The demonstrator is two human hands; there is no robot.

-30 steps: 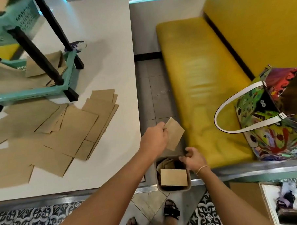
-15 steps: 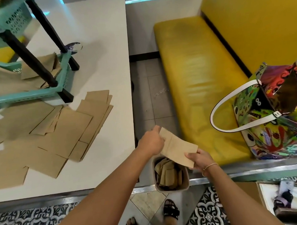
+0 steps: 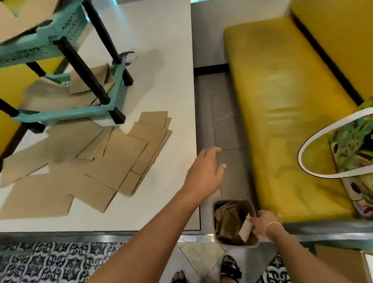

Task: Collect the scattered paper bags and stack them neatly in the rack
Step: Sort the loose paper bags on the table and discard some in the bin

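Brown paper bag (image 3: 245, 228) sits pinched in the right hand (image 3: 263, 223) at the bin's (image 3: 217, 236) right rim, tilted, its long axis running from the fingers down into the bin. Left hand (image 3: 206, 172) reaches forward past the table (image 3: 157, 78) edge, fingers loosely spread, holding nothing. More bags (image 3: 86, 167) lie flat and scattered on the table beside the teal rack (image 3: 52, 114).

Flat brown paper bags (image 3: 109, 166) scattered on table, teal rack (image 3: 58, 110) behind, perhaps part-filled
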